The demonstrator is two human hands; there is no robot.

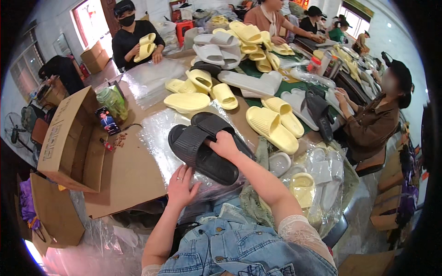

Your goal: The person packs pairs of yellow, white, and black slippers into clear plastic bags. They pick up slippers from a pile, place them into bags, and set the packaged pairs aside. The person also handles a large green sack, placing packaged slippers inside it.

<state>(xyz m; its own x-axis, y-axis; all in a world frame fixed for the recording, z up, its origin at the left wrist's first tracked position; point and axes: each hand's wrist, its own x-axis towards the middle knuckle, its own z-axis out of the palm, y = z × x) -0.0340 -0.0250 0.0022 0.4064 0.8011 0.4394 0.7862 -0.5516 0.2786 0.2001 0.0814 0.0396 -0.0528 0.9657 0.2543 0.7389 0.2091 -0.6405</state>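
Two black slippers (pixel 216 172) lie on clear bags (pixel 154 133); the right hand (pixel 224 146) is at their straps, fingers partly hidden, grip impossible to tell. The left hand (pixel 182 187), fingers loosely spread and empty, sits beside them.

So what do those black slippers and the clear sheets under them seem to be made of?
Black slippers: probably moulded foam or rubber, matte; the straps show even ridges. Which material, I can't tell. Clear sheets: likely thin plastic film, glossy, since they wrinkle and catch bright glare.
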